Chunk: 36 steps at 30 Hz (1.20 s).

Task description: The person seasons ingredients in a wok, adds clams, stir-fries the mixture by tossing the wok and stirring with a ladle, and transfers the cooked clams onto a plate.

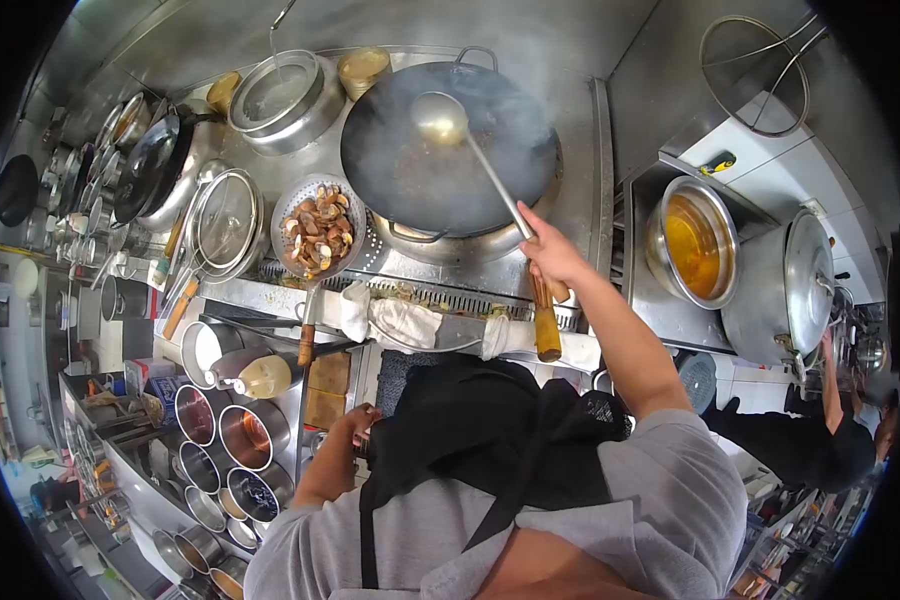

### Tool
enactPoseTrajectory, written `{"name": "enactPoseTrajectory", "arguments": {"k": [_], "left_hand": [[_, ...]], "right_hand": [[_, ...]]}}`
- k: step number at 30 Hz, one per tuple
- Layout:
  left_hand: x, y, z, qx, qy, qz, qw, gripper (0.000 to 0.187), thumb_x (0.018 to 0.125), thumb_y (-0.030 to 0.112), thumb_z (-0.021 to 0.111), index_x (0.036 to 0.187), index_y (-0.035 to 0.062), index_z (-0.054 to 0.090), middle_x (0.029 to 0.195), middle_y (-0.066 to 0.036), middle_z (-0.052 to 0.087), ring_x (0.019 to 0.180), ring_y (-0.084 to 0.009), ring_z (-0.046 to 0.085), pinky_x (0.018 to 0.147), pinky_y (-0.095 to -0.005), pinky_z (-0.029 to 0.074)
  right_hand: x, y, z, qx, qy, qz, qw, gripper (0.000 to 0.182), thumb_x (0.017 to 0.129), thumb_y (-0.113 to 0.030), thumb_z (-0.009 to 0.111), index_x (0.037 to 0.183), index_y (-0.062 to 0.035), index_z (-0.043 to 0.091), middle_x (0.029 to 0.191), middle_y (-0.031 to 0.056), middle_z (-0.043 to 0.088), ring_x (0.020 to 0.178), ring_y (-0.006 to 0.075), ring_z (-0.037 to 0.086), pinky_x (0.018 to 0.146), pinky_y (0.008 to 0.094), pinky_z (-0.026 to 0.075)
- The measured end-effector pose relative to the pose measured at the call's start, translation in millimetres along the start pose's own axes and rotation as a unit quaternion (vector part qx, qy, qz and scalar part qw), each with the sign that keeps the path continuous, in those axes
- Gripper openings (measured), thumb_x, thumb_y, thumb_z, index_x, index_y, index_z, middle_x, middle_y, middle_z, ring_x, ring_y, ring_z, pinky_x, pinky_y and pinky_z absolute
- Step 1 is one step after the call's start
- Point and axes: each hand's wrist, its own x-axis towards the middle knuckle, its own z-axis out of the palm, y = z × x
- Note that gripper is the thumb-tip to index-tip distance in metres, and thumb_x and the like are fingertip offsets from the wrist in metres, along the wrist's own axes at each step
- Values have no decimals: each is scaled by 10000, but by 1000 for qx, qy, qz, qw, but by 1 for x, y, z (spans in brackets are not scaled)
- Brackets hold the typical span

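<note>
My right hand (552,252) is wrapped around the handle of a long steel ladle (438,118), fingers pressed in near its wooden end; my left hand (362,420) hangs low beside my black apron (460,410), and I cannot tell whether it grips anything. The ladle's bowl sits over the wide black wok (370,135), on the range in front of me. With steam rising there, I judge that a careless dip could spit hot liquid onto my bare forearm, and the haze could hide how fast the base is scorching. The perforated skimmer (360,215) full of clams (316,235) rests near the wok's left side, its wooden handle jutting past the range's front edge, so a brush of my body could tip the shells out. The white cloths (405,322) along that edge could singe if pulled towards the heat. As for writing, a cardboard box (152,375) at my left appears printed, but too small for me to read; I can make out no brand anywhere.
</note>
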Motion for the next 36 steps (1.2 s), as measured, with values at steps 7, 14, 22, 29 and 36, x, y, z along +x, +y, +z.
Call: {"name": "enactPoseTrajectory", "arguments": {"k": [7,14,22,29,36], "left_hand": [[-50,67,13,60,105,63,991,573,890,584,568,1133,68,627,1089,-173,663,917,-334,660,805,-424,525],[-39,80,-42,145,40,203,968,338,841,293,629,1095,71,647,982,-220,679,966,-373,647,838,-434,507],[-179,223,-120,82,49,381,920,364,913,208,625,1262,113,587,1045,-121,692,945,-232,658,807,-345,509],[-238,367,-191,158,243,598,747,314,885,96,607,1200,88,611,1181,-148,606,1091,-323,596,959,-402,467],[-172,490,-202,297,440,494,688,438,846,233,648,1274,166,577,1502,-165,321,1362,-428,329,1099,-540,313]], "right_hand": [[-76,-59,-6,-81,-6,87,993,802,903,-65,536,1558,-226,103,767,178,620,593,296,596,585,394,503],[1,-7,22,-51,41,4,998,808,902,-40,526,1561,-235,101,701,66,555,492,142,526,455,319,444],[-66,-78,74,14,24,133,991,759,939,-77,495,1562,-191,76,651,32,476,514,138,494,486,338,446],[-88,-113,86,222,21,92,971,755,935,-36,513,1560,-226,132,708,34,493,498,103,439,474,265,409],[-148,-163,70,236,28,68,969,762,923,-18,505,1561,-184,124,714,33,502,473,105,447,454,268,408]]}}
